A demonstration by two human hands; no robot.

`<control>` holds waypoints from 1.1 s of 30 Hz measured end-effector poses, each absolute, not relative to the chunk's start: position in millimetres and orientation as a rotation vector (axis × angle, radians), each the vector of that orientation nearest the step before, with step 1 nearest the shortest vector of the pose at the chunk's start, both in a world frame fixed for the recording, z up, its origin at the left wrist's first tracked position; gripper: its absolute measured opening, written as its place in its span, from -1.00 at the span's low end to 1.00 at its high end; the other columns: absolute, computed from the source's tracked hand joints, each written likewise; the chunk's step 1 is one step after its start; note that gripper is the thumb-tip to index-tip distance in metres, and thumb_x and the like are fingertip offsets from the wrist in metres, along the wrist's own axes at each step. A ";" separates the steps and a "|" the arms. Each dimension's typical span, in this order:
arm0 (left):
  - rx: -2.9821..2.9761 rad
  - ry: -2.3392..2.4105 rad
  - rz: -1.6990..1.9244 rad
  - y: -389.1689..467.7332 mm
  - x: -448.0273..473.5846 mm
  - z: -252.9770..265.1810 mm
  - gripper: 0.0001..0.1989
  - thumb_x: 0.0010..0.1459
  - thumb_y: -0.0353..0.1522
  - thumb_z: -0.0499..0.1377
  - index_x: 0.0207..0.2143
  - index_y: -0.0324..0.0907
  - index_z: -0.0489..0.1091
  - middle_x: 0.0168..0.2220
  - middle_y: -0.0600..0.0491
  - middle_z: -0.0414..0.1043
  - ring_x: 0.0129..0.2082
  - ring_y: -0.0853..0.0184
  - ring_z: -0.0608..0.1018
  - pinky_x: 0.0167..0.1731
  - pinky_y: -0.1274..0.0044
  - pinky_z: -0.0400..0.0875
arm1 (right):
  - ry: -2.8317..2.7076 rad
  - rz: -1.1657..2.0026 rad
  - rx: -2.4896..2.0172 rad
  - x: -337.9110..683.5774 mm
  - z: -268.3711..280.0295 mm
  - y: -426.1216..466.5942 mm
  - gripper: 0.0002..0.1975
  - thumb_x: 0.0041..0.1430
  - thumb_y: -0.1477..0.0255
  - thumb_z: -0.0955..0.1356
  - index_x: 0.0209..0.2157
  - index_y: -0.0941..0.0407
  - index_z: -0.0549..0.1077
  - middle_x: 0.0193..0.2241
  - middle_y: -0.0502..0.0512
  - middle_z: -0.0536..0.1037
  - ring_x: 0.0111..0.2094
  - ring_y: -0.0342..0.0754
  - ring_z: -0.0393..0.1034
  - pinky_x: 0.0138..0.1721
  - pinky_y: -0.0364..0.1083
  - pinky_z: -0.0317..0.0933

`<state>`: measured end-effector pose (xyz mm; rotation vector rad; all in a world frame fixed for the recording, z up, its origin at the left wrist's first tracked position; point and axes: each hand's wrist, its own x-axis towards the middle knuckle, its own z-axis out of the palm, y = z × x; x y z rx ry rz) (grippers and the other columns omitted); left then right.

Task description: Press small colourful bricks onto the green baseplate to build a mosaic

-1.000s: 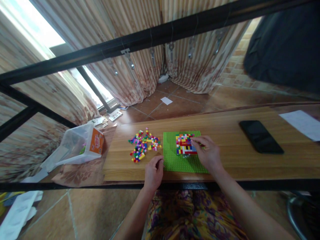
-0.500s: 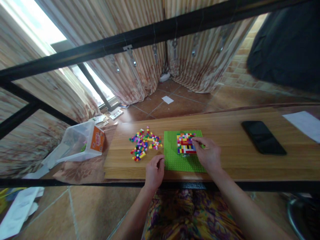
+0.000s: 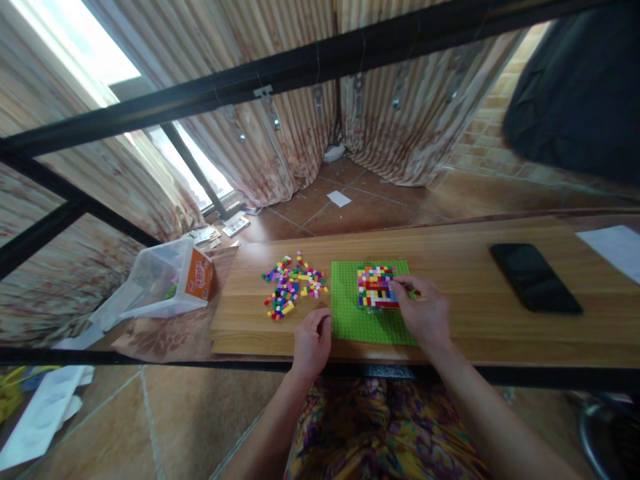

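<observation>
A green studded baseplate (image 3: 345, 320) lies on the wooden table. On its upper part stands a low block of many-coloured toy bricks (image 3: 375, 293), with dark gaps in its middle rows. My right hand (image 3: 425, 310) is over the block's right side, thumb and fingertips pinched together against it. Whatever small piece lies between them is hidden. My left hand (image 3: 313, 340) rests at the baseplate's left edge, fingers curled together, and their inner side does not show. Beyond it is a loose pile of small toy bricks (image 3: 293, 287).
A black phone (image 3: 535, 277) and a white sheet of paper (image 3: 615, 250) lie to the right. A clear plastic box (image 3: 165, 283) with an orange label is left of the table (image 3: 460, 257). A black metal bar (image 3: 300, 70) crosses above the far side.
The whole view has shifted slightly, so things appear a little further right. Both hands keep nearly the same places, the right one still pinched at the brick block.
</observation>
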<state>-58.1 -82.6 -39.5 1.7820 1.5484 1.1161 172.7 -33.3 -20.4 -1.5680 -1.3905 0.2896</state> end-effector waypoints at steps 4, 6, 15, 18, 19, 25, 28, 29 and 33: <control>1.799 1.545 1.126 -82.6 -58.1 -40.1 -0.83 0.30 -0.43 0.08 -0.20 -0.19 0.49 -0.25 -0.01 0.58 -0.31 0.35 0.61 -0.25 0.53 0.51 | -1.329 0.275 -1.590 176.4 -20.4 -29.3 -0.66 0.21 0.15 0.33 -0.30 0.12 0.58 -0.32 0.17 0.61 -0.30 0.04 0.46 -0.19 0.03 0.31; 1.807 1.544 1.123 -82.5 -58.3 -40.4 -0.83 0.30 -0.44 0.08 -0.20 -0.18 0.49 -0.27 0.00 0.58 -0.32 0.35 0.61 -0.26 0.53 0.51 | -1.295 0.286 -1.620 176.7 -21.3 -23.1 -0.61 0.21 0.11 0.32 -0.23 0.14 0.58 -0.25 0.22 0.60 -0.22 0.07 0.46 -0.12 0.07 0.31; 1.826 1.543 1.136 -82.3 -58.0 -42.1 -0.83 0.29 -0.46 0.08 -0.20 -0.18 0.48 -0.27 0.00 0.58 -0.30 0.34 0.61 -0.25 0.53 0.51 | -1.250 0.523 -1.618 165.2 -34.2 -5.7 -0.47 0.18 0.04 0.31 -0.10 0.19 0.56 -0.13 0.32 0.59 -0.13 0.14 0.47 -0.01 0.16 0.30; 1.824 1.544 1.137 -82.6 -58.0 -42.4 -0.84 0.30 -0.45 0.08 -0.20 -0.18 0.48 -0.25 -0.01 0.58 -0.30 0.34 0.61 -0.24 0.52 0.51 | -1.195 0.586 -1.595 162.8 -34.5 -7.0 -0.46 0.15 0.01 0.33 -0.10 0.19 0.56 -0.18 0.28 0.61 -0.20 0.11 0.49 -0.07 0.12 0.33; 1.824 1.543 1.139 -82.7 -58.0 -42.4 -0.84 0.30 -0.45 0.09 -0.20 -0.18 0.48 -0.25 -0.01 0.58 -0.30 0.33 0.61 -0.24 0.51 0.51 | -1.179 0.600 -1.586 162.4 -34.4 -7.2 -0.46 0.14 0.01 0.34 -0.11 0.18 0.56 -0.20 0.27 0.62 -0.22 0.10 0.49 -0.09 0.11 0.34; 1.833 1.542 1.131 -83.1 -58.5 -41.4 -0.83 0.29 -0.45 0.09 -0.19 -0.18 0.48 -0.26 -0.02 0.58 -0.30 0.33 0.61 -0.24 0.51 0.50 | -1.111 0.644 -1.543 160.9 -39.3 -5.1 -0.47 0.10 0.01 0.38 -0.13 0.17 0.56 -0.24 0.22 0.62 -0.25 0.06 0.49 -0.13 0.06 0.36; 1.822 1.544 1.125 -82.5 -57.7 -39.7 -0.83 0.28 -0.45 0.08 -0.19 -0.19 0.48 -0.26 -0.02 0.57 -0.32 0.34 0.59 -0.25 0.50 0.50 | -1.093 0.675 -1.532 161.3 -41.9 -3.7 -0.47 0.08 0.01 0.38 -0.13 0.17 0.56 -0.24 0.21 0.62 -0.27 0.04 0.49 -0.16 0.05 0.37; 1.810 1.543 1.128 -82.2 -57.1 -38.7 -0.82 0.28 -0.45 0.08 -0.20 -0.19 0.48 -0.27 -0.02 0.57 -0.34 0.34 0.59 -0.25 0.51 0.49 | -1.091 0.686 -1.537 161.8 -41.9 -3.3 -0.47 0.08 0.01 0.38 -0.13 0.17 0.56 -0.25 0.21 0.62 -0.28 0.04 0.49 -0.17 0.05 0.37; 1.712 1.525 1.129 -82.3 -56.4 -33.1 -0.82 0.27 -0.45 0.07 -0.24 -0.20 0.49 -0.31 0.01 0.55 -0.43 0.39 0.55 -0.34 0.54 0.48 | -1.105 0.709 -1.563 165.5 -38.4 -2.8 -0.46 0.05 0.01 0.40 -0.16 0.20 0.57 -0.30 0.21 0.63 -0.31 0.05 0.48 -0.20 0.05 0.36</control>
